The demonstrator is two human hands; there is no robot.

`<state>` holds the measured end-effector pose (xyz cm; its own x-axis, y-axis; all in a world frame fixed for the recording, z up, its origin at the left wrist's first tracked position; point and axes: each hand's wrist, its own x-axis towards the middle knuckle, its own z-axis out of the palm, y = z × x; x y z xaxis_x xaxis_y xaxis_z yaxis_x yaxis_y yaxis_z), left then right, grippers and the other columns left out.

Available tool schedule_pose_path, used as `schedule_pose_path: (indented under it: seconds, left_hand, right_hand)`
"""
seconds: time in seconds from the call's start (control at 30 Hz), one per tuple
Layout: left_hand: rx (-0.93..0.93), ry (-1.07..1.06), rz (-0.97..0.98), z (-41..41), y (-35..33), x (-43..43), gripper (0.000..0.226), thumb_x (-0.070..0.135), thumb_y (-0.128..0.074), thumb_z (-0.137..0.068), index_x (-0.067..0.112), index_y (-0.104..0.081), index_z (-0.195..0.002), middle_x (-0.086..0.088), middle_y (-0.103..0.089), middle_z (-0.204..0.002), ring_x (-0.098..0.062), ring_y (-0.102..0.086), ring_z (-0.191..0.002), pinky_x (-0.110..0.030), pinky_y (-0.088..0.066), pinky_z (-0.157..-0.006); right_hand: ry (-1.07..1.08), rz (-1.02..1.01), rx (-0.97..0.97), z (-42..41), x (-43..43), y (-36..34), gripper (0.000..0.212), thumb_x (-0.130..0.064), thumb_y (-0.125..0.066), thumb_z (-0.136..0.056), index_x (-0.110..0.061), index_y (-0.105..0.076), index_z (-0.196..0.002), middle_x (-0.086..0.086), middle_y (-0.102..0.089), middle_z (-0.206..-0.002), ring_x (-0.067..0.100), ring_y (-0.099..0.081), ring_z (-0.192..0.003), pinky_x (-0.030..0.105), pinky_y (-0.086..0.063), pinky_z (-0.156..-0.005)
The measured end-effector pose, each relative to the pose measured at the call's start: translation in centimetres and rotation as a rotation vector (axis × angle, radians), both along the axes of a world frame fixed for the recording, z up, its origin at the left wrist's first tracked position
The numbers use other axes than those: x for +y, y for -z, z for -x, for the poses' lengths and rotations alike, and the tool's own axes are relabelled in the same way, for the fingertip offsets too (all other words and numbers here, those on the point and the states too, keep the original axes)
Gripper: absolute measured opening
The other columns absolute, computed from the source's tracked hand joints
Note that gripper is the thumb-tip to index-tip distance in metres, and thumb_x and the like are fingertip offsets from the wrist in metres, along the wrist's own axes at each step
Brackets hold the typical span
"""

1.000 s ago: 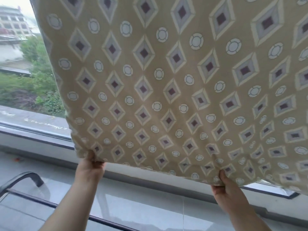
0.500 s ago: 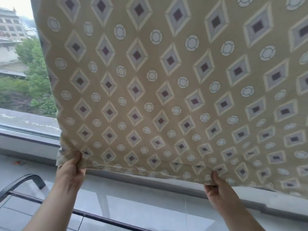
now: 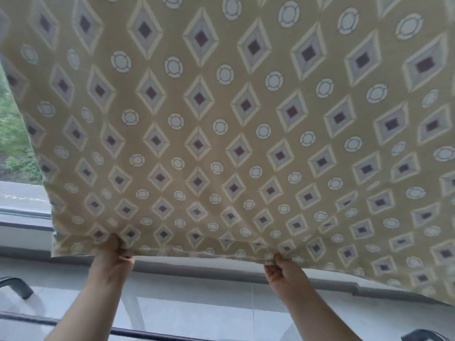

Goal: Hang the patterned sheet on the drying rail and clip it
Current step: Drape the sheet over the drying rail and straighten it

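Left hand (image 3: pixel 112 260) at seven o'clock, right hand (image 3: pixel 285 270) at five: my fingers pinch the hem of the patterned sheet (image 3: pixel 221 119); uneven tugging could drag it down.

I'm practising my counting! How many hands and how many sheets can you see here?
Hands: 2 (left hand and right hand, each gripping the bottom edge of the sheet)
Sheets: 1 (patterned sheet)
Total: 3
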<state>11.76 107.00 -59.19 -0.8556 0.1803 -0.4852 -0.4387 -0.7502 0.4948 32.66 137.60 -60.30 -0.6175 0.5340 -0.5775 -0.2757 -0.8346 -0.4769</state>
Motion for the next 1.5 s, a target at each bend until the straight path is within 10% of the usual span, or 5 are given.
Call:
schedule_pose_path:
  seconds: [0.37, 0.53, 1.03, 1.27, 1.5]
  left_hand:
    - [-0.172, -0.023, 0.375, 0.2, 1.9, 0.4, 0.023, 0.013, -0.038, -0.089, 0.026, -0.045, -0.072, 0.009, -0.043, -0.048, -0.002, -0.035, -0.031, -0.007, -0.028, -0.034]
    - [-0.210, 0.132, 0.319, -4.1, -1.2, 2.2, 0.034, 0.029, -0.038, -0.103, 0.008, -0.048, -0.128, -0.012, -0.064, -0.095, -0.022, -0.065, -0.098, -0.035, -0.047, -0.090]
    - [1.026, 0.523, 1.016, -21.5, -18.4, 5.2, 0.030, 0.015, -0.062, -0.092, 0.040, -0.072, -0.079, 0.005, -0.074, -0.076, -0.005, -0.067, -0.072, -0.037, -0.052, -0.079]
    - [1.297, 0.534, 1.012, -31.1, -26.6, -0.4, 0.026, 0.067, -0.053, -0.068, 0.065, -0.062, -0.092, 0.024, -0.073, -0.096, 0.009, -0.065, -0.093, -0.030, -0.052, -0.093]
    - [1.618, 0.452, 1.377, -39.2, -31.0, -4.5, 0.052, 0.054, -0.050, -0.092, 0.037, -0.045, -0.141, 0.015, -0.044, -0.147, -0.005, -0.038, -0.135, -0.029, -0.030, -0.112]
  right_hand:
    - [-0.107, -0.005, -0.190, -1.1, -0.2, -1.8, 0.011, -0.001, -0.060, -0.094, -0.007, -0.060, -0.103, 0.013, -0.064, -0.095, 0.026, -0.060, -0.084, 0.036, -0.057, -0.061]
    - [-0.335, -0.022, -0.289, -2.6, 0.1, -4.0, 0.026, -0.020, -0.062, -0.094, 0.004, -0.053, -0.099, 0.021, -0.060, -0.077, 0.032, -0.060, -0.071, 0.043, -0.055, -0.072]
    - [-0.387, -1.039, -0.316, -14.4, -4.3, -20.6, 0.015, -0.008, -0.056, -0.096, -0.011, -0.068, -0.089, 0.006, -0.066, -0.083, 0.017, -0.059, -0.080, 0.027, -0.049, -0.065]
    - [-0.335, -1.455, -0.313, -27.3, -11.6, -28.6, 0.008, -0.025, -0.056, -0.099, -0.030, -0.061, -0.104, -0.018, -0.065, -0.100, -0.003, -0.060, -0.096, 0.010, -0.044, -0.079]
    - [-0.343, -1.685, -0.380, -36.6, -15.7, -32.4, 0.040, -0.038, -0.056, -0.097, -0.031, -0.052, -0.136, -0.019, -0.056, -0.131, 0.004, -0.052, -0.121, 0.031, -0.042, -0.107]
